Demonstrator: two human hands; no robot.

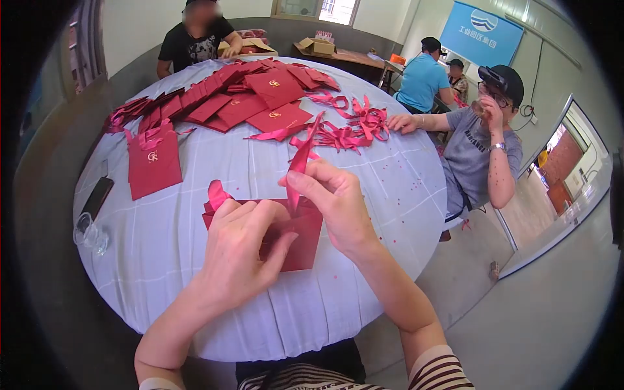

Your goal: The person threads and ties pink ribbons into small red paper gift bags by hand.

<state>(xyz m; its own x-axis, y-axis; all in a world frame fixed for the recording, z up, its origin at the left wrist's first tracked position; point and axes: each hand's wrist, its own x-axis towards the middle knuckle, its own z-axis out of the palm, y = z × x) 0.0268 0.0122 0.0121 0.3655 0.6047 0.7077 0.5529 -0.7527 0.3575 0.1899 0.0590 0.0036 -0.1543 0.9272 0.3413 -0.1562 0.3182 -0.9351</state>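
Observation:
A dark red paper gift bag (304,250) lies on the cloth right in front of me. My left hand (244,237) is curled over its top edge, with the thumb against the front; some of its fingertips are hidden. Between the thumb and fingers of my right hand (335,198) is pinched a pink-red ribbon (301,159), whose lower end runs down to the bag's opening. Another ribbon loop (218,194) sticks up at the bag's left side, beside my left knuckles.
A large pile of red bags (227,97) covers the far side of the round table (364,286). Loose ribbons (351,130) lie at the right. A single bag (155,162), a phone (99,197) and clear cups (91,233) are at left. People sit around.

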